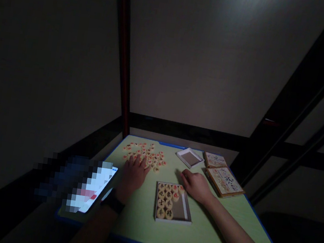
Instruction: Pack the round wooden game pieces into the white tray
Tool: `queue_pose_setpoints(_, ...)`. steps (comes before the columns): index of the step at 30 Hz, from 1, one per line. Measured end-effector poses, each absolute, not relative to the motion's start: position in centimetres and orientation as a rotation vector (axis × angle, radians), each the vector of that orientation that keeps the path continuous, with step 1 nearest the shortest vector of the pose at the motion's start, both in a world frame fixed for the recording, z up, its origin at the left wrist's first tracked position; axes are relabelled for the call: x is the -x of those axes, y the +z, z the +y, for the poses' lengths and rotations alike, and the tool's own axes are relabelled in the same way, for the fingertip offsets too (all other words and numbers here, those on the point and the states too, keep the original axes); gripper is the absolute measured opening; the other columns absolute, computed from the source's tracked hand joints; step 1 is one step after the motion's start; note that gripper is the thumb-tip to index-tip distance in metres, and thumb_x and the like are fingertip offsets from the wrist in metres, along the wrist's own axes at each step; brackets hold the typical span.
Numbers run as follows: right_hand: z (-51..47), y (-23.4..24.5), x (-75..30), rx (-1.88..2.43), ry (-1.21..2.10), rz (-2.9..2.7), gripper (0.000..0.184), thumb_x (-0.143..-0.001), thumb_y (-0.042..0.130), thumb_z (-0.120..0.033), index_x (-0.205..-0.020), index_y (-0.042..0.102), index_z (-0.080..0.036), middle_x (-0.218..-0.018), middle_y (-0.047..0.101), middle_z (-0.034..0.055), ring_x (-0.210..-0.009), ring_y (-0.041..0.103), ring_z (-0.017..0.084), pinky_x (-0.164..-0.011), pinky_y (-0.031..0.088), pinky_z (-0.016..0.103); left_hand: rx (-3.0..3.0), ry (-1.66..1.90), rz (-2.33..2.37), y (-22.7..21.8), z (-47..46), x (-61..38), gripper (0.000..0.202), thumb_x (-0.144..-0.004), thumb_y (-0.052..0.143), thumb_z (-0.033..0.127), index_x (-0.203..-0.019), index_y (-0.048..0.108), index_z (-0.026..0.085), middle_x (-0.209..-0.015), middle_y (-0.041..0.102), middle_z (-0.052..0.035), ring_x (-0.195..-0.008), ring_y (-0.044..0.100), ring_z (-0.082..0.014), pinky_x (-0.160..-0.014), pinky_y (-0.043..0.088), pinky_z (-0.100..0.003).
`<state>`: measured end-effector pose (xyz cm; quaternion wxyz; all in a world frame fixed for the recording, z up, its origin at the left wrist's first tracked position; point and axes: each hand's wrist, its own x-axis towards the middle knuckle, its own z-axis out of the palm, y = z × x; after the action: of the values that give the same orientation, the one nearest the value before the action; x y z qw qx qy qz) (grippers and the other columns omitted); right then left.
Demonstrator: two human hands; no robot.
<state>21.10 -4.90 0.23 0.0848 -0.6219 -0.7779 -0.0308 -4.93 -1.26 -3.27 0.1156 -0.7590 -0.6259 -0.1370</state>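
Observation:
My left hand point(133, 174) lies on the green table point(141, 227) with its fingers spread over the near edge of a loose pile of round game pieces point(148, 155). It wears a dark watch at the wrist. My right hand point(195, 184) rests fingers-down at the far right corner of a shallow box point(185, 212), its fingertips curled near the pieces inside. Several round pieces point(166, 199) marked in red or black sit in rows in the left part of that box.
An empty white box lid point(189, 157) lies at the back of the table. Two patterned flat boxes point(224, 180) sit at the back right. A lit phone point(96, 188) rests at the table's left edge. Dark frame bars rise behind and to the right.

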Motion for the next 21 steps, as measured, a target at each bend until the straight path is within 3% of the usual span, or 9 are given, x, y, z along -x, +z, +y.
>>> queue_pose_setpoints(12,-4.96,0.2,-21.11,1.837,-0.103,-2.305,0.04,-0.103,0.032,-0.037,-0.099,0.067,-0.018,-0.078,0.075,0.0095,-0.072,0.07,0.022,-0.06,0.031,0.027,2.223,-0.364,-1.832,-3.3,-1.24,4.94,0.049,-0.099,0.041,0.041,-0.142,0.053,0.019,-0.148,0.05,-0.0145,-0.137,0.041,-0.0403,-0.111,0.033,-0.055)
queue_pose_setpoints(21,-4.88,0.08,-21.17,1.85,-0.128,-2.3,0.039,-0.103,0.032,-0.037,-0.097,0.067,-0.018,-0.078,0.075,0.0098,-0.072,0.07,0.022,-0.059,0.03,0.028,2.233,-0.393,-1.821,-3.48,-0.92,4.98,0.048,-0.1,0.04,0.037,-0.136,0.056,0.01,-0.143,0.053,-0.0199,-0.138,0.042,-0.0363,-0.112,0.034,-0.049)
